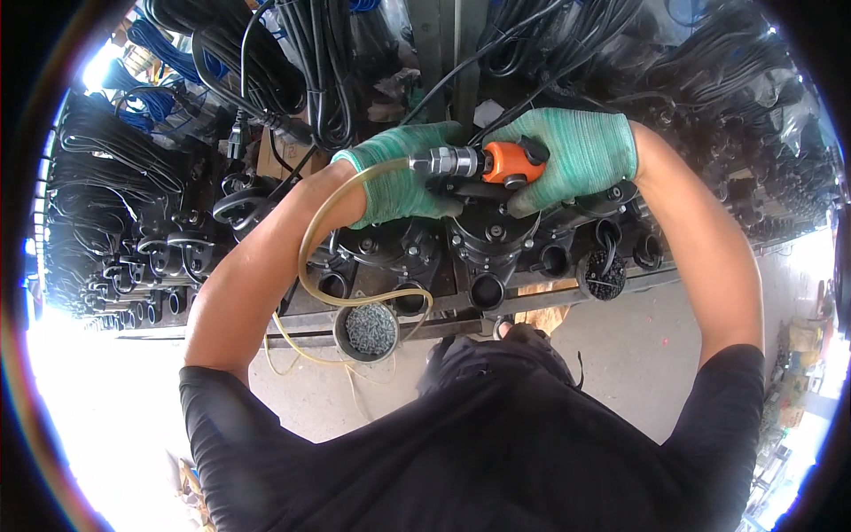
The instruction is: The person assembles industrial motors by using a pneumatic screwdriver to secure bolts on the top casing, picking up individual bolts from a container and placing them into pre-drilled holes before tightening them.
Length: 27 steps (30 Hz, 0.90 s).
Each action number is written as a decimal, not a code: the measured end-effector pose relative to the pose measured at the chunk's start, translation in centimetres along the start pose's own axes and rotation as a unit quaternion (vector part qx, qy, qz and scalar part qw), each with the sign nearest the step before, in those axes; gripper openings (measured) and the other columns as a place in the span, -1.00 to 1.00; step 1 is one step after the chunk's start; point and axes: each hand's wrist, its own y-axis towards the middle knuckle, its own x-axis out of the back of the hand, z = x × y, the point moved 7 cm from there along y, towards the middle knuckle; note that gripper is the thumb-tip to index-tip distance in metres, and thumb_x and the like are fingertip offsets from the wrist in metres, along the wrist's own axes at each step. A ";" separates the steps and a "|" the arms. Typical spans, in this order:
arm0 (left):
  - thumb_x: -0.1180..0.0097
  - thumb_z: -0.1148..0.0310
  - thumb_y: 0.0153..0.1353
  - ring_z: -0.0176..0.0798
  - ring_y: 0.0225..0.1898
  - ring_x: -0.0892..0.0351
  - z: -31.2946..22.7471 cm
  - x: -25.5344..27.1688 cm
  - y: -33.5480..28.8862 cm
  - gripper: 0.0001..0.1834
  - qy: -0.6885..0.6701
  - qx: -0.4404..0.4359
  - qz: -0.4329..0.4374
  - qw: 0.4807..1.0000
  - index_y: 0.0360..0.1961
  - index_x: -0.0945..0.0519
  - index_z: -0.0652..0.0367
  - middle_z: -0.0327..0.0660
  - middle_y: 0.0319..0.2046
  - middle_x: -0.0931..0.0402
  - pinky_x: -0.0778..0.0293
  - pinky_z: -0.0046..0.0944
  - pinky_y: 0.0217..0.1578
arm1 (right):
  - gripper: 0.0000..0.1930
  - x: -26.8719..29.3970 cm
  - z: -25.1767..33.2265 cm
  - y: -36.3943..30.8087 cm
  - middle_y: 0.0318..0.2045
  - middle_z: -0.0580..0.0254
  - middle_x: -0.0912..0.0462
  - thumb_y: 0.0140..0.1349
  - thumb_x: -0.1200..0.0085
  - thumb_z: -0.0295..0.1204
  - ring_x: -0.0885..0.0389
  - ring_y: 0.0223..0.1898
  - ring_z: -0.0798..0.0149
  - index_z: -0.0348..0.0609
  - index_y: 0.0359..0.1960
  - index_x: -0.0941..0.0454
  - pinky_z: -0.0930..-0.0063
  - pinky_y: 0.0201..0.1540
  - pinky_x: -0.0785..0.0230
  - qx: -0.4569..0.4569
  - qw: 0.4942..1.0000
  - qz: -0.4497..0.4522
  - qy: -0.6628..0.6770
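Observation:
An orange air screwdriver (514, 165) lies in my right hand (576, 160), which wears a green knitted glove and has its fingers and thumb closed around the tool. The metal hose coupling on it points left, over my left hand (399, 177). That hand, also gloved, curves its fingers and thumb around the upper part of a black pump (494, 232); the coupling hides part of this grip. A clear yellowish air hose (306, 248) loops from the coupling past my left forearm. Where the screwdriver's bit points is hidden.
More black pumps (390, 244) stand in close rows on both sides, with coiled black cables (319, 71) behind. At the bench's front edge hang a tub of silvery screws (368, 330) and a smaller container of black pieces (603, 277). A metal post (443, 53) rises at the back.

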 end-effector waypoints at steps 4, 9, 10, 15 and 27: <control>-0.56 0.33 0.02 -0.17 0.15 -0.64 0.6 -0.3 0.4 0.06 -0.035 -0.023 -0.008 0.999 0.50 -0.21 0.25 -0.03 0.19 -0.59 -0.59 -0.24 0.21 | -0.60 0.2 -0.1 -0.2 -0.46 0.35 -0.60 0.05 -0.46 -0.38 -0.55 -0.51 0.45 -0.19 -0.08 -0.61 0.49 -0.46 -0.47 0.018 1.000 -0.003 0.013; -0.51 0.31 0.07 -0.17 0.13 -0.66 0.4 -0.6 0.2 0.00 -0.074 -0.018 -0.006 0.997 0.49 -0.23 0.26 -0.03 0.18 -0.60 -0.60 -0.25 0.19 | -0.55 0.1 -0.2 -0.2 -0.42 0.35 -0.64 0.04 -0.49 -0.37 -0.58 -0.47 0.43 -0.20 -0.04 -0.62 0.49 -0.39 -0.50 -0.020 0.998 0.013 0.062; -0.51 0.35 0.08 -0.19 0.05 -0.68 -0.4 -0.5 0.1 -0.13 -0.030 -0.023 -0.024 0.999 0.39 -0.33 0.24 -0.06 0.08 -0.65 -0.62 -0.24 0.11 | -0.52 0.2 -0.3 0.0 -0.40 0.33 -0.67 0.03 -0.52 -0.35 -0.60 -0.43 0.41 -0.21 -0.02 -0.62 0.48 -0.32 -0.52 -0.006 0.998 0.007 0.054; -0.51 0.41 0.07 -0.24 -0.25 -0.66 -1.9 -0.2 0.1 -0.51 0.119 -0.046 -0.040 0.991 0.05 -0.65 0.14 -0.12 -0.20 -0.75 -0.61 -0.17 -0.12 | -0.57 0.8 0.5 -0.5 -0.42 0.33 -0.64 0.05 -0.47 -0.36 -0.58 -0.47 0.44 -0.16 -0.05 -0.62 0.45 -0.40 -0.48 -0.030 0.999 -0.016 0.041; -0.51 0.41 0.00 -0.15 -0.30 -0.71 -2.0 -0.7 1.7 -0.58 0.183 -0.051 0.006 0.982 -0.08 -0.69 0.21 -0.11 -0.29 -0.71 -0.65 -0.19 -0.20 | -0.58 0.0 -0.3 -4.8 -0.36 0.02 -0.70 0.06 -0.39 -0.33 -0.68 -0.34 0.07 -0.17 -0.03 -0.66 0.26 -0.16 -0.52 -0.009 0.983 -0.167 -0.076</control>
